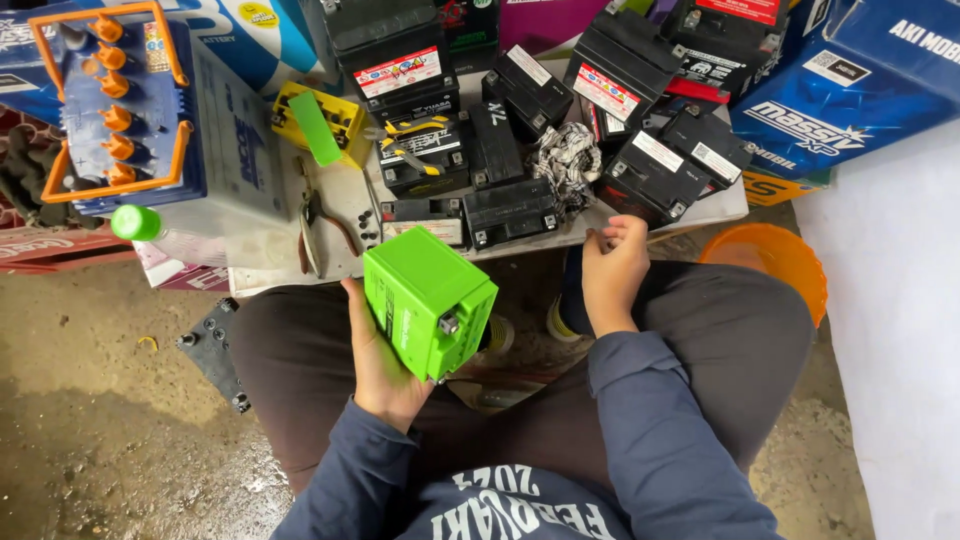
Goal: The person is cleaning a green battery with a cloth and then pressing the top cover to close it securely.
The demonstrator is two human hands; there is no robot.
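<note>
View from above a seated person's lap; the landmark is a bright green battery, held upright over the knees. The left hand cups it from beneath and behind, its fingers wrapped around the far side and mostly hidden by the casing. To the left of the battery, a blue battery with orange caps is cut off by the picture's edge; a green-capped bottle lies partly out of view below it. Just above the battery, the low desk carries pliers, black batteries and a crumpled rag. To the right, the right hand rests curled at the desk's edge, fingers bent; whether it holds anything cannot be told. Further right, an orange basin sits half hidden behind the knee; the floor is damp, dirty concrete.
</note>
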